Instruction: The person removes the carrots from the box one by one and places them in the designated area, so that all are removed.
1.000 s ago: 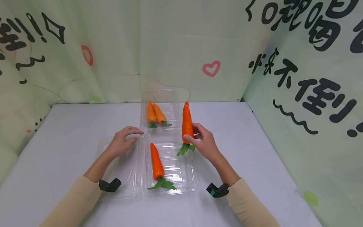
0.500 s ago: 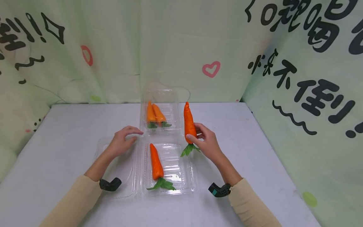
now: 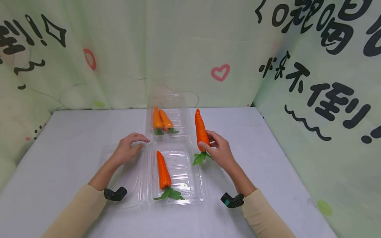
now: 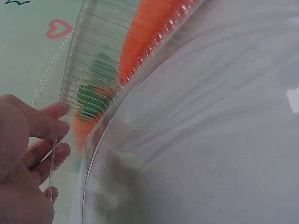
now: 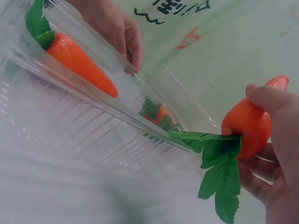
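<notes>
Since the earlier frame, the right hand (image 3: 218, 150) and its carrot (image 3: 201, 130) have shifted slightly right. We judge the step in hand to be handling this carrot at the right edge of the near clear box (image 3: 183, 168); the next move calls for keeping its leaves (image 3: 199, 158) clear of the rim. We note thumb and curled fingers grasping the leafy end, tip up and far. The left hand (image 3: 126, 148) touches the box's far-left rim; whether it pinches, we cannot tell.
</notes>
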### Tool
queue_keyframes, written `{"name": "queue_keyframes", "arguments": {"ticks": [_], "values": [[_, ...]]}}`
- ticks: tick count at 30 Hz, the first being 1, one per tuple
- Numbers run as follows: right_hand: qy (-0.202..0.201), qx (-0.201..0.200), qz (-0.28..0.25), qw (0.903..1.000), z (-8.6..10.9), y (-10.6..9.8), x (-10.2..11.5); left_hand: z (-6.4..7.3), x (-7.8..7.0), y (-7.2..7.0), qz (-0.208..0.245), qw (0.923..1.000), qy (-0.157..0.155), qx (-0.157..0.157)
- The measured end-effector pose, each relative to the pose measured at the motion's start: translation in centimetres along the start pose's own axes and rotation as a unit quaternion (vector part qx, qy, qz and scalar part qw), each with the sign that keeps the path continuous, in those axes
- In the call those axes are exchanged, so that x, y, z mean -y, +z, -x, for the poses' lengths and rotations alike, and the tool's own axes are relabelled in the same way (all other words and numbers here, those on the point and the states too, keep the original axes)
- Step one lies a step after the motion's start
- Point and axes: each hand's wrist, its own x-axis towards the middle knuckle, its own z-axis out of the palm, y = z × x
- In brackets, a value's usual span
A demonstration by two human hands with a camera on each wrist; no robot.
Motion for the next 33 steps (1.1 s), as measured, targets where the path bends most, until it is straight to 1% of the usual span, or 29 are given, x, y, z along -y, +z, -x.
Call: {"name": "queue_keyframes", "arguments": {"ticks": [9,16,22,29,33], "values": [[-0.004,-0.014,0.019,0.9997,0.2,-0.4,-0.5,0.0,0.0,0.0,0.0,1.0,-0.003,-0.001],[0.0,-0.014,0.018,0.9997,0.4,-0.8,-0.8,0.0,0.0,0.1,-0.002,1.0,-0.006,-0.001],[0.002,-0.011,0.033,0.9994,0.7,-1.1,-1.2,0.0,0.1,0.1,-0.003,1.0,-0.002,-0.004],[0.015,-0.008,0.039,0.9991,0.8,-1.2,-1.6,-0.1,0.0,0.2,-0.006,1.0,-0.004,-0.007],[0.034,-0.003,0.039,0.9987,0.8,-1.3,-2.0,-0.1,0.0,0.2,-0.004,1.0,-0.006,-0.006]]}}
